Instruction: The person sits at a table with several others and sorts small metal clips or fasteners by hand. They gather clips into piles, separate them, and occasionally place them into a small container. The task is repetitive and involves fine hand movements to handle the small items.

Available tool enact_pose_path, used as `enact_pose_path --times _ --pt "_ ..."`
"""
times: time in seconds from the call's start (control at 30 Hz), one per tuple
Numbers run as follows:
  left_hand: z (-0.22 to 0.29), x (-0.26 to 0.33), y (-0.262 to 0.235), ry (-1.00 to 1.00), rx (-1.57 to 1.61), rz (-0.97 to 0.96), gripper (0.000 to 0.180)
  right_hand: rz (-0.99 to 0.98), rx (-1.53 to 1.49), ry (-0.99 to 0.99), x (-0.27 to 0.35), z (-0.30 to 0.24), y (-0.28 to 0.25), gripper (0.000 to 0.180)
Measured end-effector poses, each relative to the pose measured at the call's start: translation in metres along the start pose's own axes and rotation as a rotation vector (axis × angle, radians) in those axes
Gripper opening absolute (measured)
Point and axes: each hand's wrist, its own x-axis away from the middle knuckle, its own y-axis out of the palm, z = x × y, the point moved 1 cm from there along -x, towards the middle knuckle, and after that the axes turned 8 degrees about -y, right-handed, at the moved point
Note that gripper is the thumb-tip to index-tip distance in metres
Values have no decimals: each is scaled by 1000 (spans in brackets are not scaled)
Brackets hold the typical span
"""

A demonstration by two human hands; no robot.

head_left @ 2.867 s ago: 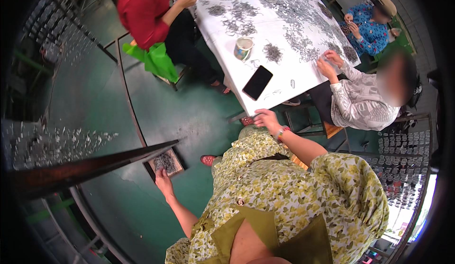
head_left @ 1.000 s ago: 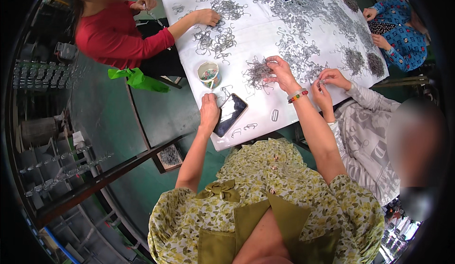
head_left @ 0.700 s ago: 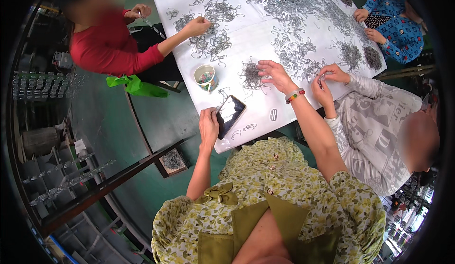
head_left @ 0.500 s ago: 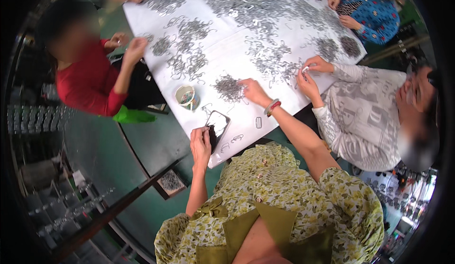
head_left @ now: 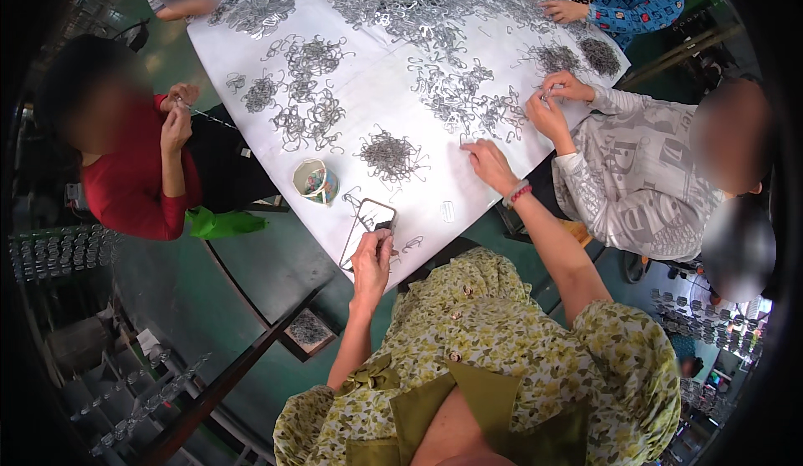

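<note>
Fingers of left hand (head_left: 370, 258) pinched on phone (head_left: 368, 230), grip partly hidden; right hand (head_left: 488, 163) spread flat.

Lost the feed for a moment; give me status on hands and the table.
Left hand gripping the phone at the table edge. Right hand flat on the cloth beside a pile of wire hooks. Paper cup sits left of the phone.

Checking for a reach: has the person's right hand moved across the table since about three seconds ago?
Yes. The right hand was off the white table near its corner beyond the phone; now it rests on the cloth by the wire-hook pile.
</note>
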Motion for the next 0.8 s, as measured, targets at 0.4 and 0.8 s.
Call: enact_pose_path --times 0.4,0.8 --pt "31 -16 46 -133 323 -3 13 -54 309 -297 -31 47 -3 15" --pt "92 -25 62 -95 261 -67 14 46 22 15 -81 11 -5 23"
